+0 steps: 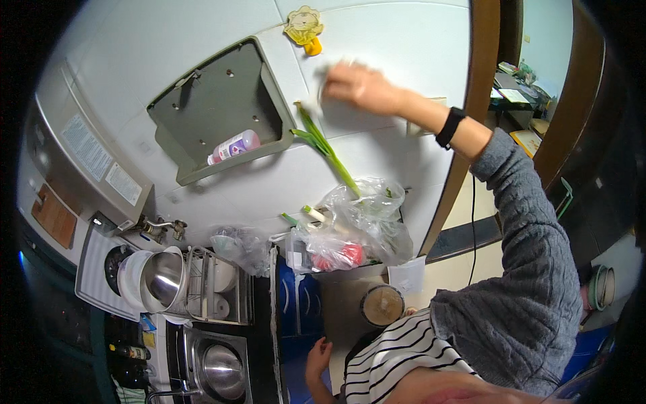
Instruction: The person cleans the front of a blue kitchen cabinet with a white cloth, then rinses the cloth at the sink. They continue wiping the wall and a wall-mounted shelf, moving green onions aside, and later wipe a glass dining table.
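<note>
My right hand [353, 88], blurred and with a black band at the wrist, is raised against the white tiled wall. Its fingers are closed on a pale, blurred thing [319, 91], possibly a cloth. Just below it, green leek leaves [330, 154] lean up the wall out of a clear plastic bag [378, 202]. A grey wall-mounted tray [290, 136] to the left holds a bottle of pink-purple liquid [234, 146]. Low down near my body, my left hand [319, 356] hangs with loosely bent fingers and nothing visible in it.
A yellow cartoon wall hook [304, 28] is above. Bagged red items [338, 257] sit below the leek. At left are a steel water heater [91, 151], steel bowls [164, 278], a wire rack [217, 303] and a sink [189, 348]. A round bin [382, 305] stands on the floor, near a doorway.
</note>
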